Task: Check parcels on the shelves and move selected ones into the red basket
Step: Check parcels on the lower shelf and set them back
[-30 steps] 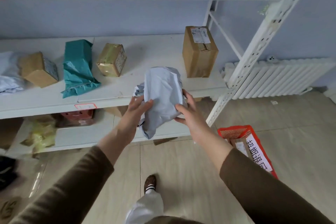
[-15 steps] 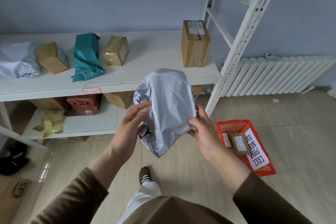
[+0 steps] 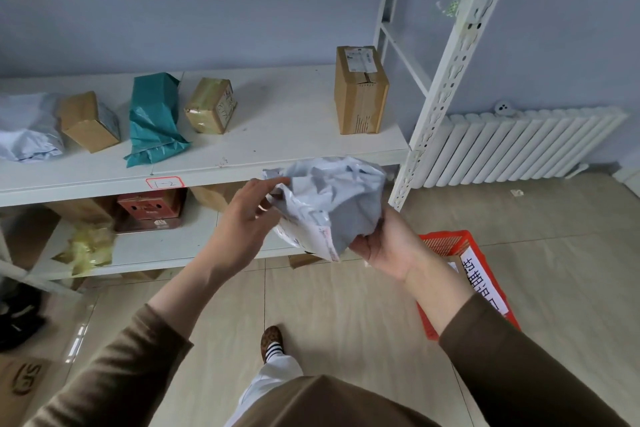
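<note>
Bag [image 3: 332, 204] got flipped label-side up since before, right hand [image 3: 388, 246] cupping it, left hand [image 3: 242, 222] pinching its edge; basket [image 3: 446, 243] probably next, boxes [image 3: 360, 90] still shelved.

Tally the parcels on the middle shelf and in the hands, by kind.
Brown cardboard boxes: 3
Grey poly bags: 2, one on the shelf, one held in both hands
Teal poly bag: 1
Total: 6
</note>
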Demonstrator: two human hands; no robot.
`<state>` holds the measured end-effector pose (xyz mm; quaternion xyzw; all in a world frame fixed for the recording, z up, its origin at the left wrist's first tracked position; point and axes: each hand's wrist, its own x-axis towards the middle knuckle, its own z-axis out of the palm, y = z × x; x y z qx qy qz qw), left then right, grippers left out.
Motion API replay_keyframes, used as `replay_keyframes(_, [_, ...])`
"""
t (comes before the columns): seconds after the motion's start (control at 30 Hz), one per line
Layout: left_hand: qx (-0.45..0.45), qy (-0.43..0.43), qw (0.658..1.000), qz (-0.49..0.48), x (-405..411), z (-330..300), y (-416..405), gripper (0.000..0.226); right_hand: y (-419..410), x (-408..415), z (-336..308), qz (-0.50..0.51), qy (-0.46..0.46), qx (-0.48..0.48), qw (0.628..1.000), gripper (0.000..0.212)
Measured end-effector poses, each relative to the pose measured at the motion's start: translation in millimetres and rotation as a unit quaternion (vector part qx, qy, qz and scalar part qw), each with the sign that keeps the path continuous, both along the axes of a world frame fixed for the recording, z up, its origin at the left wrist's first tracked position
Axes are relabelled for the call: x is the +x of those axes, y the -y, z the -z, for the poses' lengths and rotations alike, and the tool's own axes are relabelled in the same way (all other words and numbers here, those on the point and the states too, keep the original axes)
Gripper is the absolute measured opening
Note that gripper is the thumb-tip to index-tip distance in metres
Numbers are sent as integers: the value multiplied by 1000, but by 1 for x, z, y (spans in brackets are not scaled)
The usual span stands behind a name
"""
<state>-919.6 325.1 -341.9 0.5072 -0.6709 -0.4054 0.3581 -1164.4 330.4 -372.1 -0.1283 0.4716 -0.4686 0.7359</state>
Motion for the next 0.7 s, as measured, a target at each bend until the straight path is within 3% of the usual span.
replay_keyframes(0.07, [8,25,999,-28,1,2,10,29,7,-2,-6,-33,2,-15,999,59])
replay_keyframes(0.17, [67,-31,996,-48,8,5,24,6,19,-11,-13,-93,-101,-41,990,67])
replay_keyframes(0.3, [118,-116,984,-67,18,14,38,48,30,-12,-19,-100,-230,-82,964,59])
replay_keyframes(0.43, [154,-178,969,-72,14,24,42,27,32,1,-26,-71,-365,-150,916,54])
replay_keyframes(0.57, [240,-293,922,-82,15,34,47,31,33,16,-28,-44,-355,-222,907,53])
replay_keyframes(0.7, [252,-320,910,-82,11,34,57,30,46,22,-26,-85,-260,-194,942,46])
